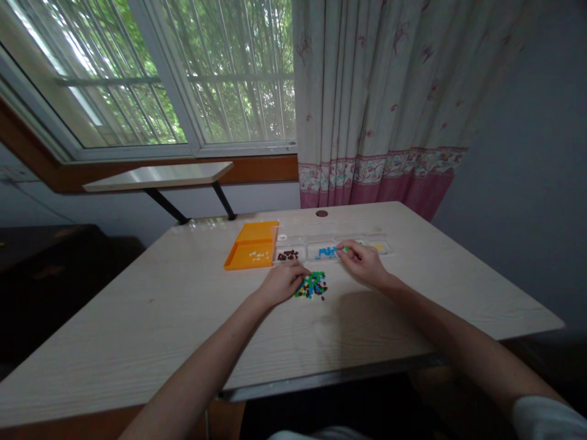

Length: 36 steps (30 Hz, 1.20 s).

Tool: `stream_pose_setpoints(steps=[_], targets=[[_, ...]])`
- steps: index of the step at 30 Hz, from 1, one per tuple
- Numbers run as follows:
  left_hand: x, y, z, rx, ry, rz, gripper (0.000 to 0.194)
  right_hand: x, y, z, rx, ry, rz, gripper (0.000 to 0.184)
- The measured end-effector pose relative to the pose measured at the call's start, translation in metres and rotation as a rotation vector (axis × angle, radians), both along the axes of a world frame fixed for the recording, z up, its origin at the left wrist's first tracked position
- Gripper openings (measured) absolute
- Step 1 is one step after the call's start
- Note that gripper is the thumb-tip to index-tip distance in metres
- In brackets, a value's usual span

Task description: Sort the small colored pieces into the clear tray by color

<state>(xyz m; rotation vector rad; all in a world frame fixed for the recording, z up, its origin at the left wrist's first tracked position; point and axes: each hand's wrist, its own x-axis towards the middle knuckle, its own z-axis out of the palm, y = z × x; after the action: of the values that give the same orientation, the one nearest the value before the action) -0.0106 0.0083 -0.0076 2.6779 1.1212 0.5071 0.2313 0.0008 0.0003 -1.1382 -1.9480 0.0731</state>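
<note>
A loose pile of small green, blue, brown and yellow pieces (pixel 314 283) lies on the table. My left hand (pixel 283 282) is at its left edge, with bent fingers drawn together and fingertips at the pieces; anything between them is hidden. My right hand (pixel 362 263) pinches thumb and fingers above a clear compartment of small blue pieces (pixel 326 252); what the pinch holds is too small to make out. Dark brown pieces (pixel 288 255) sit in the compartment to the left. Yellow pieces (pixel 378 247) show beyond my right hand, which partly covers some green ones.
An opened orange case (pixel 250 260) with several white pieces (pixel 259 255) stands left of the clear compartments. On the pale wooden table (pixel 183 330), a raised shelf (pixel 160 175) on black legs is at the back left. A curtain (pixel 367 122) hangs behind.
</note>
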Motion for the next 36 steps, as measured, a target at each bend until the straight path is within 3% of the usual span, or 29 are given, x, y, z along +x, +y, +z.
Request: stream_pose_setpoints(steps=[9, 23, 36], targets=[[-0.003, 0.001, -0.001, 0.024, 0.051, 0.071, 0.028, -0.001, 0.000, -0.002, 0.043, 0.012, -0.022, 0.026], [-0.001, 0.003, -0.003, -0.034, 0.013, -0.081, 0.034, -0.001, -0.001, -0.002, 0.038, 0.020, 0.012, 0.026], [-0.003, 0.003, -0.001, 0.019, 0.089, -0.076, 0.027, 0.004, 0.017, -0.005, -0.140, -0.113, -0.160, 0.023]])
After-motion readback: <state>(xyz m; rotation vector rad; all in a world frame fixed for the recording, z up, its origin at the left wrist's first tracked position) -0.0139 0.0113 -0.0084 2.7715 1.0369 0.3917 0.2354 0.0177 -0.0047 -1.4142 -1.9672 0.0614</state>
